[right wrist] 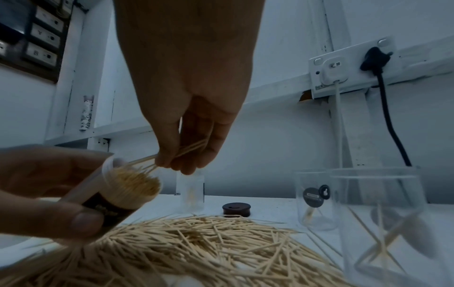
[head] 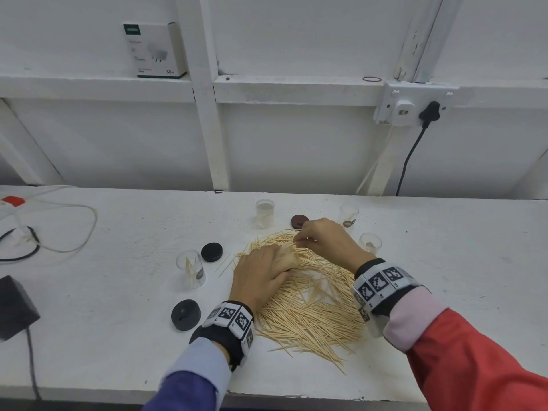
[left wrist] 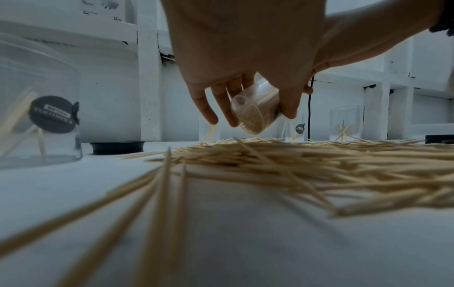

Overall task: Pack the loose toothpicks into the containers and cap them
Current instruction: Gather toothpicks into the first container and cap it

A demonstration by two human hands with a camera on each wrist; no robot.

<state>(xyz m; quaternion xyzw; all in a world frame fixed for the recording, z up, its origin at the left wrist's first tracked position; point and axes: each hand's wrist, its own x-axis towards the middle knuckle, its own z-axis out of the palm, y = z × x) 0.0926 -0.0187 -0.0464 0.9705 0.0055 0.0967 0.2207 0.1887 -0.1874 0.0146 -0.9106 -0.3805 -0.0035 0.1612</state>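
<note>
A big pile of loose toothpicks [head: 308, 298] [left wrist: 307, 161] [right wrist: 209, 242] covers the white table [head: 118, 292]. My left hand [head: 258, 277] [left wrist: 245, 58] grips a clear container [head: 286, 256] [left wrist: 255, 114] [right wrist: 123, 190], tilted over the pile and nearly full of toothpicks. My right hand [head: 323, 241] [right wrist: 186, 116] pinches a small bunch of toothpicks [right wrist: 176, 153] at that container's open mouth. Other clear containers stand around: front left [head: 191, 269] [left wrist: 36, 108], back centre [head: 264, 213] [right wrist: 191, 191], back right [head: 349, 215] [right wrist: 317, 200] and right [head: 370, 243] [right wrist: 383, 223], each nearly empty.
Two black caps [head: 211, 252] [head: 186, 315] lie left of the pile, and a dark brown cap [head: 299, 221] [right wrist: 237, 209] behind it. Cables and a dark box [head: 14, 307] sit at far left. A wall socket with black plug [head: 428, 112] hangs behind.
</note>
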